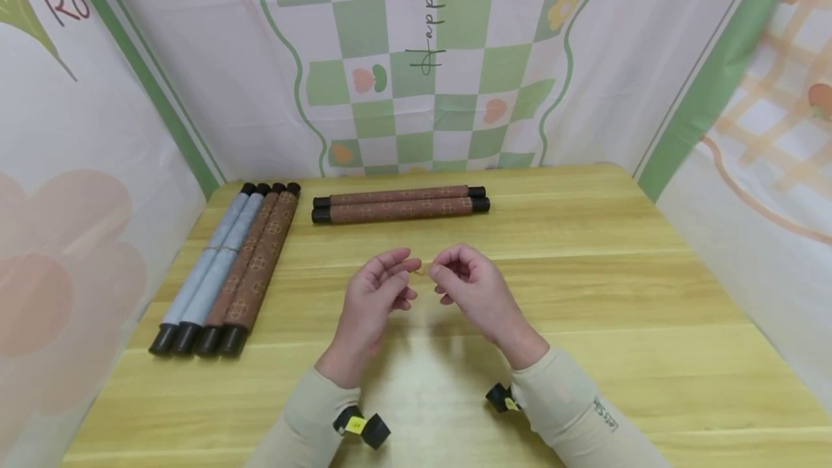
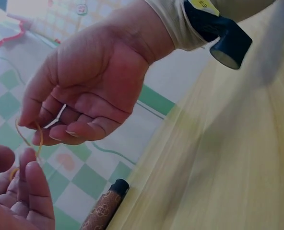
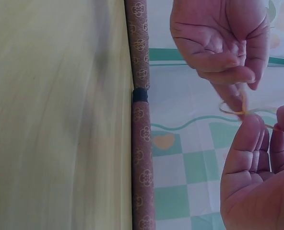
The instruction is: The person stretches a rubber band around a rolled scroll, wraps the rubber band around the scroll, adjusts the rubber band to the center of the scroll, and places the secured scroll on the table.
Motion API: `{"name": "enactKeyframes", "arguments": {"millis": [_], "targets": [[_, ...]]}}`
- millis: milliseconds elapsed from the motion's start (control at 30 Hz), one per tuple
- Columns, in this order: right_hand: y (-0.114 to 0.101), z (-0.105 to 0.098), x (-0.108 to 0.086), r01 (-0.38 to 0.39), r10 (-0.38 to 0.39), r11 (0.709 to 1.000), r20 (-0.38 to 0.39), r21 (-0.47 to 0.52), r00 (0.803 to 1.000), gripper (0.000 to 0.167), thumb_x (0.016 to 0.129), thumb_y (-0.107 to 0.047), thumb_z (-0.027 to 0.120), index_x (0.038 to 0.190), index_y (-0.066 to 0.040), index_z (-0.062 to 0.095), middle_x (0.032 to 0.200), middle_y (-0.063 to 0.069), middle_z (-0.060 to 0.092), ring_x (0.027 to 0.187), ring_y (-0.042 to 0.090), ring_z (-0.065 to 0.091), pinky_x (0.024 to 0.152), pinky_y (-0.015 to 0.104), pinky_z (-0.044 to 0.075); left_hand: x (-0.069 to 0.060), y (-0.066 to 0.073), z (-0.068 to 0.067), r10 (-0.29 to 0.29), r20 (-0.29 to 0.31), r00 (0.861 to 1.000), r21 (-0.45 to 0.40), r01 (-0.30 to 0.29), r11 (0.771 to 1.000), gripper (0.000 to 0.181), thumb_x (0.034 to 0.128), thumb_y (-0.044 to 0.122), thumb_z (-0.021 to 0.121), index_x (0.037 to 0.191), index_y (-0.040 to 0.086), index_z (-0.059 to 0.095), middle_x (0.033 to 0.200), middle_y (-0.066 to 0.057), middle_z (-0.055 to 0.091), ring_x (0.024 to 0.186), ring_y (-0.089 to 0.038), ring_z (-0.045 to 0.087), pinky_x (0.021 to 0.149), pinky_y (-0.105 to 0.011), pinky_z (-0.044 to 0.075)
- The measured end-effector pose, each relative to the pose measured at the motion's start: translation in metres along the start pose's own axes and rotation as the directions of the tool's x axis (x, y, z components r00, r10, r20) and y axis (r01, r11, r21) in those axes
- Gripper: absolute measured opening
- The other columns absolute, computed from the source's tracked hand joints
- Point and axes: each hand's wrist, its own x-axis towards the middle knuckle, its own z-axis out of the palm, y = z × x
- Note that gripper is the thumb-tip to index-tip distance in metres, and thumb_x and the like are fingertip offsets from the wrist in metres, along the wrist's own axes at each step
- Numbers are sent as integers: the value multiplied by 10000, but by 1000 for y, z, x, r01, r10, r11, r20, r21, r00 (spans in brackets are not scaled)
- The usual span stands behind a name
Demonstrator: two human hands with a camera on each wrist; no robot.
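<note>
A thin yellow rubber band [image 1: 421, 271] stretches between the two hands above the middle of the table. My left hand [image 1: 372, 302] pinches one side of it between thumb and fingertips. On the other side, my right hand [image 1: 479, 296] holds the band with thumb and index finger. The left wrist view has the band [image 2: 41, 139] as a small loop hanging from the left fingertips, close to the right fingers. In the right wrist view the loop [image 3: 223, 109] looks twisted between the hands. Beyond the hands lie two brown patterned scrolls [image 1: 399, 210] with black ends, side by side.
At the table's left lie two grey-blue scrolls [image 1: 209, 266] with a band around them, against two brown patterned scrolls [image 1: 256, 266]. The wooden table [image 1: 624, 352] ends at a patterned cloth [image 1: 416, 114] at the back. Cloth also hangs on both sides.
</note>
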Motion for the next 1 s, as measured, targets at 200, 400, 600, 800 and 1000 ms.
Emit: {"name": "enactKeyframes", "arguments": {"millis": [200,400,600,800,1000], "targets": [[-2,0,-1,18,-18,999,0,48,1000,232,1044,-254,654,1092,-31,615,1005,194,676,834,204,670,710,324,609,-4,0,1,-51,115,992,201,27,979,452,1040,148,629,1479,105,532,1279,-161,715,888,-175,707,794,-309,596],[-2,0,-1,16,-16,997,-7,76,1000,246,1054,-258,635,1103,-22,587,927,122,672,780,193,681,722,340,622,-7,-3,1,-72,230,971,338,-11,941,494,1017,246,691,1474,137,542,1155,-100,759,985,-243,722,883,-398,603],[-1,-2,2,7,-5,992,-11,130,1000,203,1065,-214,605,1114,-24,555,898,95,636,735,159,632,691,309,599,-7,-2,-2,-27,203,979,397,-57,916,290,1062,280,616,1314,149,676,1027,-33,770,908,-278,703,838,-506,599],[0,-4,2,-25,18,988,51,154,999,216,1078,-218,577,1121,-6,574,788,38,571,653,137,581,666,316,595,-5,2,-4,11,114,993,383,-54,922,237,1071,300,598,1164,123,725,994,-42,754,911,-277,654,739,-310,553],[0,-4,-1,-50,40,997,163,57,986,310,1068,-296,606,921,-25,638,879,60,592,716,169,572,693,381,609,-1,7,-2,82,25,996,266,-85,960,261,1078,245,587,1186,27,682,991,-86,719,979,-260,679,797,-294,573]]}}
